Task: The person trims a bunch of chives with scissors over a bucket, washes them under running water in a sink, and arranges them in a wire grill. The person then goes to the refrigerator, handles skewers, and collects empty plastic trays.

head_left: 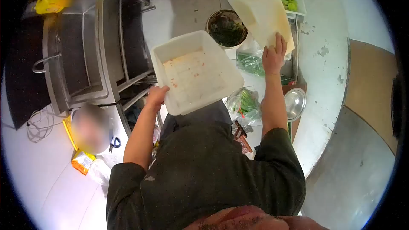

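My left hand point(157, 96) grips the near left rim of a white rectangular tub point(196, 74), its fingers wrapped round the edge. The tub is tilted and has small reddish bits on its inside. At the upper right, my right hand point(275, 55) pinches the near end of a pale cream sheet point(260, 12), which slants away to the upper left. Below the sheet and beside my right wrist lies a clear bag of green vegetables point(250, 61). A round bucket with dark green leaves point(226, 27) stands between the tub and the sheet.
A metal sink point(81, 51) is on the left, with scissors point(114, 145) and yellow packets point(83, 162) nearer me. Another bag of greens point(247, 102) and a metal bowl point(295, 103) are on the right. A white crate of green vegetables point(300, 0) stands at the back right.
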A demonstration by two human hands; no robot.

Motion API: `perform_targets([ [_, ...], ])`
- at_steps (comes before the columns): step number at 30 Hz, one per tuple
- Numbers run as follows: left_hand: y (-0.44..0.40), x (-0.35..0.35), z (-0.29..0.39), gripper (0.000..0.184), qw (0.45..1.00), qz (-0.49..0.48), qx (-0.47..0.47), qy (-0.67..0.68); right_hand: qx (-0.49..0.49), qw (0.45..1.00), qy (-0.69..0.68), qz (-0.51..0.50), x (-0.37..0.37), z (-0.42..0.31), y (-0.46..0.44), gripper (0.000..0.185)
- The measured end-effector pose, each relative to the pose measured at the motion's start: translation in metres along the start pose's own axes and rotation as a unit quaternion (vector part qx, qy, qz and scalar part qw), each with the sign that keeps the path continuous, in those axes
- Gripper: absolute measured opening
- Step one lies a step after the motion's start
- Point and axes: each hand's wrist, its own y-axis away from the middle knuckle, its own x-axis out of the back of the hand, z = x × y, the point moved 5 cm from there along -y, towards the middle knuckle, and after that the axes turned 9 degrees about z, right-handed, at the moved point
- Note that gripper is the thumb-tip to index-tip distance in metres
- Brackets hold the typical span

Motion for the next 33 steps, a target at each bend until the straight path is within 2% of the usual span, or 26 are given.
perform_targets([
  [7, 0.012, -0.036, 0.025, 0.038, 0.999, -0.034, 0.032, 0.028, 0.029, 0.998, -0.015, -0.056, -0.017, 0.015, -0.006, 0.013],
  [10, 0.007, -0.057, 0.032, 0.030, 0.996, -0.019, 0.011, 0.090, 0.023, 0.998, -0.025, -0.049, -0.011, 0.027, -0.007, 0.019],
  [13, -0.002, -0.082, 0.034, 0.032, 0.991, -0.070, 0.003, 0.114, 0.028, 0.998, -0.047, -0.031, 0.013, 0.036, -0.017, 0.016],
  [17, 0.002, -0.121, 0.049, 0.037, 0.973, -0.159, 0.008, 0.166, -0.030, 0.999, -0.037, -0.025, 0.031, 0.051, -0.026, 0.012],
  [18, -0.018, -0.132, 0.030, 0.036, 0.974, -0.157, 0.027, 0.162, -0.046, 0.998, -0.033, -0.013, 0.029, 0.059, -0.019, 0.011],
  [20, -0.031, -0.149, 0.023, 0.034, 0.981, -0.160, -0.010, 0.113, -0.039, 0.999, 0.012, -0.018, 0.028, 0.091, -0.005, 0.018],
  [21, -0.026, -0.152, 0.034, 0.032, 0.983, -0.164, -0.065, 0.057, -0.065, 0.991, -0.115, 0.019, 0.010, 0.151, 0.037, 0.017],
  [22, -0.015, -0.150, 0.046, 0.030, 0.984, -0.146, -0.031, 0.098, -0.265, 0.964, -0.033, -0.003, 0.034, 0.118, 0.011, 0.026],
  [23, 0.008, -0.145, 0.062, 0.027, 0.981, -0.137, 0.004, 0.137, -0.386, 0.921, -0.033, -0.036, 0.024, 0.179, 0.050, 0.024],
  [24, 0.032, -0.134, 0.078, 0.026, 0.982, -0.116, -0.011, 0.147, -0.499, 0.863, -0.024, -0.069, 0.013, 0.238, 0.092, 0.022],
  [25, 0.057, -0.123, 0.096, 0.026, 0.983, -0.097, -0.027, 0.155, -0.618, 0.783, 0.039, -0.054, 0.061, 0.151, 0.035, 0.026],
  [26, 0.072, -0.114, 0.110, 0.025, 0.983, -0.080, -0.044, 0.161, -0.726, 0.676, -0.097, 0.083, 0.066, 0.157, 0.054, 0.029],
  [27, 0.078, -0.104, 0.117, 0.028, 0.985, -0.073, -0.058, 0.147, -0.725, 0.671, -0.120, 0.100, 0.061, 0.200, 0.086, 0.031],
  [28, 0.083, -0.092, 0.120, 0.031, 0.986, -0.066, -0.071, 0.133, -0.713, 0.683, -0.137, 0.089, 0.066, 0.205, 0.095, 0.033],
  [29, 0.088, -0.081, 0.121, 0.034, 0.987, -0.062, -0.084, 0.118, -0.732, 0.654, -0.146, 0.126, 0.070, 0.203, 0.100, 0.034],
  [30, 0.075, -0.080, 0.113, 0.033, 0.975, -0.039, -0.161, 0.151, -0.737, 0.650, -0.149, 0.109, 0.074, 0.188, 0.091, 0.036],
  [33, 0.074, -0.052, 0.105, 0.033, 0.973, -0.021, -0.084, 0.213, -0.740, 0.643, -0.187, 0.068, 0.069, 0.179, 0.079, 0.040],
])
